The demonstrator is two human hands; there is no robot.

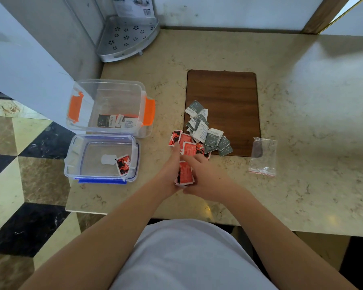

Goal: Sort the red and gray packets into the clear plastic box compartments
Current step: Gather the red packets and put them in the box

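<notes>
A pile of red packets (187,144) and gray packets (210,130) lies mid-counter, partly on a brown board. A small stack of red packets (184,173) is gripped between my left hand (170,174) and my right hand (203,176), just in front of the pile. My left index finger points into the red pile. On the left stand two clear boxes: the blue-clipped box (102,158) holds one red packet (123,164), and the orange-clipped box (110,107) behind it holds several gray packets (115,121).
The brown board (224,91) lies inset in the marble counter. An empty zip bag (263,156) lies right of the pile. A perforated metal corner shelf (127,38) stands at the back left. The counter's left edge drops to a checkered floor.
</notes>
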